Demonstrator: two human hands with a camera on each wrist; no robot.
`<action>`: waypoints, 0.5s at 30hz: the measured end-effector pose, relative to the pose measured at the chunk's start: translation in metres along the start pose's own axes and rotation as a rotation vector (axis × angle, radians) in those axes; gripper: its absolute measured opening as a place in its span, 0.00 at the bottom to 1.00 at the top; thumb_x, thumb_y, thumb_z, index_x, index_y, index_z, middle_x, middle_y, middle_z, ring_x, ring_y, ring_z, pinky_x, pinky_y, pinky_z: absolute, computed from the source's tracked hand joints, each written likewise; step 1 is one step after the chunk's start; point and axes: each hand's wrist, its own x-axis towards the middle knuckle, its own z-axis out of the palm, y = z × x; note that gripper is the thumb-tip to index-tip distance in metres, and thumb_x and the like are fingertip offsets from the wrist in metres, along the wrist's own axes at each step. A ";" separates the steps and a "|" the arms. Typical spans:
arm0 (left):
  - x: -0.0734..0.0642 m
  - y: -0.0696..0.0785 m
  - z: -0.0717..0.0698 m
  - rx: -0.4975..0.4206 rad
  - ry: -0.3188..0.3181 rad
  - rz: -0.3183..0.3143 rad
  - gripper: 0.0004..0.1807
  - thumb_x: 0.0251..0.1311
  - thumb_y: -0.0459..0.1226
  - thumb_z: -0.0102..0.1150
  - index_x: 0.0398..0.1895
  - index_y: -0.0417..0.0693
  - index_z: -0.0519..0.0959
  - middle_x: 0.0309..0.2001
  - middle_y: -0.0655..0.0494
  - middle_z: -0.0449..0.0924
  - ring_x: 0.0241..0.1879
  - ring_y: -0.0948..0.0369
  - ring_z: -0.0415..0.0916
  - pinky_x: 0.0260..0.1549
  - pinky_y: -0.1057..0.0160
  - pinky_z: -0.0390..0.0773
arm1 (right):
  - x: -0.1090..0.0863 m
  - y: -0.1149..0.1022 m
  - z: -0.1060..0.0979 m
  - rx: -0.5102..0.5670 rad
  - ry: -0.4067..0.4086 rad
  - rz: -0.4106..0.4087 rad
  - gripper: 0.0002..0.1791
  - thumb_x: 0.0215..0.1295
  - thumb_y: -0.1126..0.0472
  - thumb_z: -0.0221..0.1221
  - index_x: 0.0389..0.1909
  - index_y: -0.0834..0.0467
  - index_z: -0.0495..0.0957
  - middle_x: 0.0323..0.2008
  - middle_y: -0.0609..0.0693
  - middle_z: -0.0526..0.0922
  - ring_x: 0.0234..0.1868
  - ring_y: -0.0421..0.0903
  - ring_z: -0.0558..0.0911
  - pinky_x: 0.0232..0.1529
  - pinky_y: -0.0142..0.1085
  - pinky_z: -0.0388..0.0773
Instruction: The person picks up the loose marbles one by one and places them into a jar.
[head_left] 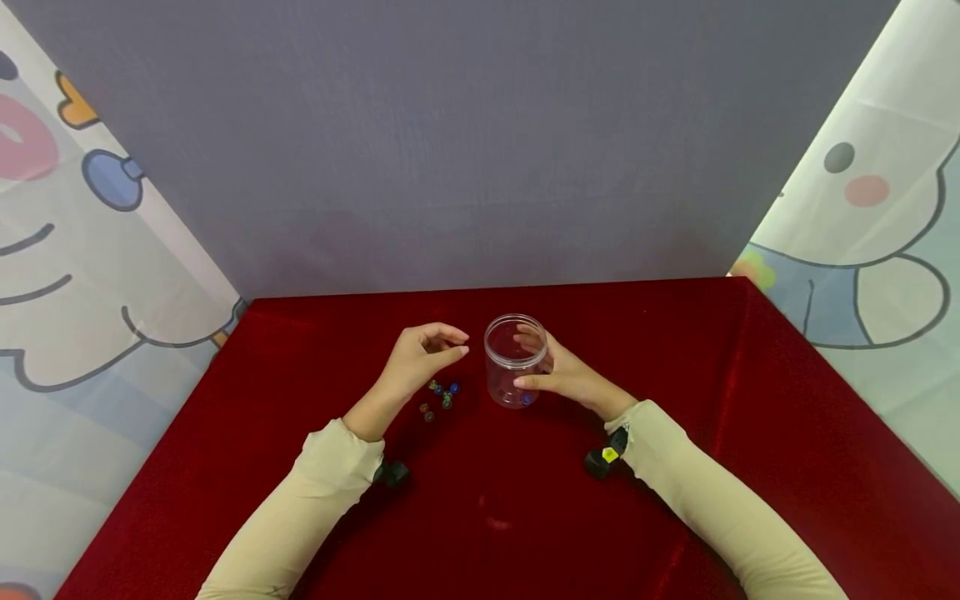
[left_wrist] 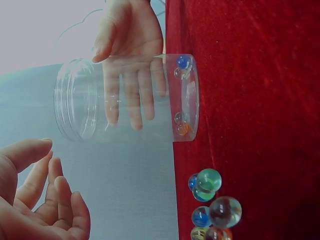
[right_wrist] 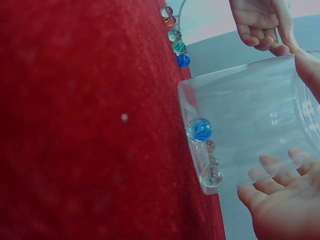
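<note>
A clear plastic jar (head_left: 504,375), without a lid, stands upright on the red cloth. My right hand (head_left: 564,372) holds its side, thumb on the near wall and fingers round the back. A few marbles lie on the jar's bottom, among them a blue marble (right_wrist: 200,130) and an orange one (left_wrist: 183,128). Left of the jar's rim hovers my left hand (head_left: 420,360), thumb and forefinger close together; no marble shows between them. Below that hand several loose marbles lie on the cloth, including a green marble (left_wrist: 209,180) and a blue one (head_left: 454,387).
Red cloth (head_left: 495,517) covers the table. A grey wall panel (head_left: 480,150) rises behind it, and printed cartoon curtains (head_left: 885,275) hang at both sides. Dark wrist-worn devices (head_left: 600,462) sit at both cuffs.
</note>
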 end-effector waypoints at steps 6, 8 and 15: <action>-0.003 -0.006 -0.005 0.000 -0.002 -0.023 0.10 0.57 0.34 0.63 0.41 0.41 0.82 0.37 0.52 0.82 0.34 0.56 0.72 0.32 0.65 0.74 | 0.000 0.002 0.000 -0.005 -0.006 -0.003 0.49 0.55 0.59 0.67 0.72 0.54 0.46 0.71 0.55 0.54 0.72 0.53 0.52 0.68 0.55 0.49; -0.004 -0.007 -0.006 0.002 -0.003 -0.028 0.10 0.58 0.35 0.63 0.41 0.41 0.82 0.37 0.52 0.82 0.34 0.56 0.72 0.32 0.65 0.74 | 0.000 0.002 0.000 0.000 -0.005 -0.007 0.49 0.55 0.59 0.67 0.72 0.54 0.46 0.71 0.55 0.54 0.72 0.54 0.52 0.67 0.56 0.50; -0.005 -0.010 -0.010 0.014 -0.005 -0.018 0.12 0.58 0.34 0.63 0.43 0.36 0.81 0.36 0.52 0.81 0.33 0.57 0.73 0.32 0.62 0.75 | 0.000 0.003 -0.001 0.001 -0.007 -0.011 0.49 0.55 0.58 0.67 0.72 0.54 0.47 0.71 0.55 0.54 0.72 0.54 0.52 0.68 0.56 0.49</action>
